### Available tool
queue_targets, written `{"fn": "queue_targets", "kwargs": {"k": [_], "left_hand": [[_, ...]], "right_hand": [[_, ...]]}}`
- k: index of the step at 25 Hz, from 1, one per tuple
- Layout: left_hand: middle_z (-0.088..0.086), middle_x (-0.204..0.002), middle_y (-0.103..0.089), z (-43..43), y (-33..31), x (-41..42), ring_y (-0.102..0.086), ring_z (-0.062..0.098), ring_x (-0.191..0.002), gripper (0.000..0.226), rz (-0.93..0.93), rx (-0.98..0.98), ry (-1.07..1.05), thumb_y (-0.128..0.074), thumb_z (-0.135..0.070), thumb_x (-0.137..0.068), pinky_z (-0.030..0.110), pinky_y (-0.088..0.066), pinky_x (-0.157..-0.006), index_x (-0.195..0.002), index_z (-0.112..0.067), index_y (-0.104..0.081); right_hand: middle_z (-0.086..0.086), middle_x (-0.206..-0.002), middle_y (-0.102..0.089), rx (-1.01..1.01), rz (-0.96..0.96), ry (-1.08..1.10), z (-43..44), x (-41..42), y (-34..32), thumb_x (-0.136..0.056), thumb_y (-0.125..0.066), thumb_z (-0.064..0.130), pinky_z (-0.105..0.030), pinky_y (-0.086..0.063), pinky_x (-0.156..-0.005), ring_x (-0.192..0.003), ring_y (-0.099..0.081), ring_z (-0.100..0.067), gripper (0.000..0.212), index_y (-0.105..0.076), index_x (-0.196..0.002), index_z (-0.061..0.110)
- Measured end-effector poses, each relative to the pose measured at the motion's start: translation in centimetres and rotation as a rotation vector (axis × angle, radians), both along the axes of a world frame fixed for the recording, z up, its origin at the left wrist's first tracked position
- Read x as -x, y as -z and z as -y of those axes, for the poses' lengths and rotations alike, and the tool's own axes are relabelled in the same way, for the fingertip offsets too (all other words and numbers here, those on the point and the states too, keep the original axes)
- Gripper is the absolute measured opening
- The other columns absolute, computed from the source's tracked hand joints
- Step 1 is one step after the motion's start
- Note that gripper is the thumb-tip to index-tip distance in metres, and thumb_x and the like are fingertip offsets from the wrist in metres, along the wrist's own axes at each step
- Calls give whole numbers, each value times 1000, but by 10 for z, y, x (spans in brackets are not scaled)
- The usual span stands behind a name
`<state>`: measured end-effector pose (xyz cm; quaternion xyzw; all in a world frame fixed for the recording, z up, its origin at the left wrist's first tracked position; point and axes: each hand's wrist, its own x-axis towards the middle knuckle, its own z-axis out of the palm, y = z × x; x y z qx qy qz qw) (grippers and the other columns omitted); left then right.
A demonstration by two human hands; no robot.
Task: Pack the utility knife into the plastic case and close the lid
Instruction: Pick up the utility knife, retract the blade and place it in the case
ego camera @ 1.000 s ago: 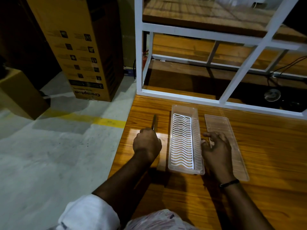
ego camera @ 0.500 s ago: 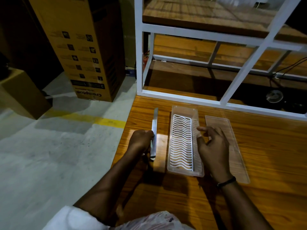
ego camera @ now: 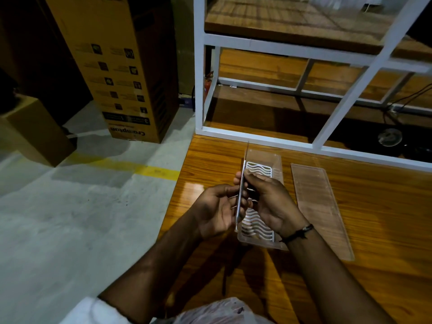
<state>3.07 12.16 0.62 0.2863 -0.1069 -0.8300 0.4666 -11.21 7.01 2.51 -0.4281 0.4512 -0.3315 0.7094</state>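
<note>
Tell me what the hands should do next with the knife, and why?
Probably lower the utility knife flat into the open plastic case. Both the left hand and the right hand hold it on edge just above the case, and the lid lies off to the right.

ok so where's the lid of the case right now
In the head view the clear lid lies flat on the wooden table, right of the open plastic case and just beyond the right hand, untouched.
</note>
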Motion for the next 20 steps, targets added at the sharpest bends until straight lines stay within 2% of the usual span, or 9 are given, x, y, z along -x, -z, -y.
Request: {"fn": "queue_targets", "kwargs": {"k": [2, 4, 7, 8, 10, 12, 14, 18, 20], "left_hand": [[5, -89, -69, 0, -3, 5, -67, 15, -71, 22, 129, -24, -20, -52, -18, -96, 26, -57, -62, -100, -7, -72], [11, -92, -75, -4, -3, 12, -72, 19, -74, 29, 363, 1, -85, -47, -19, -103, 30, -61, -66, -106, -4, -72], [15, -108, -77, -20, -5, 14, -76, 23, -87, 33, 801, 320, -76, -61, -26, -99, 39, -63, -79, -129, -11, -63], [10, -111, -76, -27, -5, 13, -76, 20, -90, 47, 945, 450, -30, -71, -29, -93, 39, -64, -78, -137, -21, -57], [-3, -114, -72, -36, -6, 11, -76, 13, -89, 83, 1161, 616, 47, -85, -29, -79, 26, -61, -69, -149, -40, -41], [-8, -114, -69, -38, -4, 13, -74, 9, -85, 100, 1250, 740, 57, -87, -19, -77, 19, -58, -65, -155, -43, -29], [-7, -114, -69, -37, 0, 16, -72, 8, -82, 102, 1291, 806, 24, -86, -15, -78, 19, -58, -65, -157, -40, -26], [-5, -112, -69, -34, 5, 20, -71, 6, -81, 103, 1313, 812, 0, -86, -18, -78, 20, -59, -69, -157, -40, -26], [-6, -110, -68, -33, 5, 21, -71, 7, -80, 102, 1300, 800, -9, -87, -18, -78, 22, -60, -70, -157, -41, -27]], "right_hand": [[-3, -74, -66, 5, 18, -22, 1, 6, 0, -94, -67, 27, -27, -42, -57, -60, -55, -13, 18, -73, -97, 11], [-6, -69, -59, 27, 39, 1, 2, 11, 1, -91, -70, 23, -29, -43, -52, -57, -52, -17, 13, -70, -92, 10], [-8, -81, -69, 137, -72, 117, 10, 20, 4, -88, -74, 24, -32, -43, -58, -70, -62, -21, 12, -74, -93, 13], [-7, -84, -71, 162, -100, 142, 12, 22, 4, -88, -75, 25, -30, -44, -59, -73, -65, -19, 11, -75, -94, 15], [-6, -88, -73, 165, -106, 163, 16, 26, 3, -87, -76, 24, -27, -45, -58, -73, -67, -16, 9, -75, -92, 18], [-8, -92, -74, 164, -103, 164, 17, 27, 6, -86, -77, 25, -27, -45, -58, -74, -68, -17, 8, -75, -90, 19], [-11, -95, -74, 175, -96, 165, 18, 27, 10, -85, -78, 25, -29, -47, -60, -79, -70, -20, 10, -76, -93, 18], [-15, -99, -74, 197, -75, 178, 16, 28, 13, -85, -77, 25, -35, -49, -67, -89, -69, -29, 16, -77, -100, 18], [-14, -100, -75, 209, -75, 184, 15, 29, 13, -88, -75, 20, -43, -52, -76, -92, -70, -30, 17, -76, -105, 17]]}}
